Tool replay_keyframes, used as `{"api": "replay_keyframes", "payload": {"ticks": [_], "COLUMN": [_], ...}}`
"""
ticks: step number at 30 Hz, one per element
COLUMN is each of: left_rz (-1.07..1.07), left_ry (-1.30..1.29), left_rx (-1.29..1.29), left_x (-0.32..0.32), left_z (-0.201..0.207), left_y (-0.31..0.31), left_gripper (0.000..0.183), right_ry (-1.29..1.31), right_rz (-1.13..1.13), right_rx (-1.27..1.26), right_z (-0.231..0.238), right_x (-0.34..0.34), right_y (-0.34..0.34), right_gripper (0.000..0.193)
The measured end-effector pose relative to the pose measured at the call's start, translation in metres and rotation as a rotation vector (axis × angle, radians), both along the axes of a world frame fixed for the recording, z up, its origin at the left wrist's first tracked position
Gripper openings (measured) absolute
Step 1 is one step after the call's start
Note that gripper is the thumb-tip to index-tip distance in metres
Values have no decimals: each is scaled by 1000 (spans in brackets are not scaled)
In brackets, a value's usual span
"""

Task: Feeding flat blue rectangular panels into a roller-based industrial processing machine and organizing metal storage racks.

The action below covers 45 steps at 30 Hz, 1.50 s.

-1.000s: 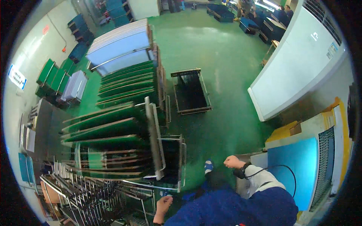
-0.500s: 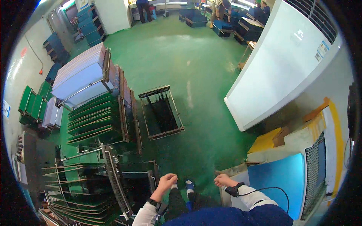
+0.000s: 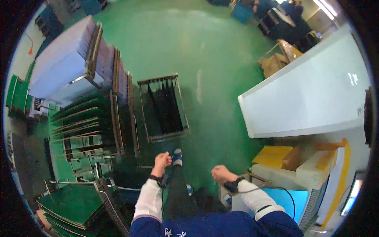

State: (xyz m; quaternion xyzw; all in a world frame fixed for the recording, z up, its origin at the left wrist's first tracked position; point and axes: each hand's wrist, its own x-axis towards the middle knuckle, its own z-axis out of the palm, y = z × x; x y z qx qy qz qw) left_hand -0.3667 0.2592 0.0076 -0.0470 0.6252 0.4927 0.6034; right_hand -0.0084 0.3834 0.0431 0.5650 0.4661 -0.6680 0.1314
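My left hand (image 3: 162, 162) hangs in the air with its fingers curled in, and nothing shows in it. Its nearest neighbour is a low metal rack (image 3: 157, 80) on the floor, in which dark thin panels (image 3: 166, 108) stand upright. My right hand (image 3: 222, 173) is held out in a loose fist, also with nothing visible in it, a little left of a blue sheet (image 3: 290, 199). Black bands sit on both wrists, and a dark cable (image 3: 291, 197) runs along my right forearm. Neither hand touches anything that I can see.
Racks of green boards (image 3: 73, 203) and a tall stack of pale lilac panels (image 3: 59, 63) line the left. A big white cabinet (image 3: 304, 98) stands right, with a yellow box (image 3: 272, 156) below it. People and dark crates (image 3: 272, 21) are at the far right.
I have stepped forward, and my view has dipped: the floor rack and the left stacks sit closer to me. Both hands have risen in the picture, and the right hand's fingers are more curled.
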Motion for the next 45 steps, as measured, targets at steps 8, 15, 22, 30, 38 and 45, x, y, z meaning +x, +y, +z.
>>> {"api": "replay_keyframes", "payload": {"ticks": [8,15,22,30,38,45], "left_rz": [66,323,320,686,742,606], "left_ry": [66,-17,95,-144,-74,-110], "left_rx": [-224,-324,-274,-100,-188,-356], "left_x": [-88,-88,-91,-114,-48,10], "left_z": [-83,-238,-373,-411,-366,-270], "left_y": [47,39,18,27,75,89], "left_gripper": [37,46,84,84,36,25], "right_ry": [-44,-73,-145,152,-164,-199], "right_rz": [-141,185,123,-82,-81,-227], "right_rx": [21,378,523,364,600,541], "right_z": [-56,-210,-360,-479,-423,-359], "right_x": [-110,-175,-203,-234,-221,-118], "right_y": [144,200,219,219,264,215], "right_gripper": [21,32,59,58,23,19]}}
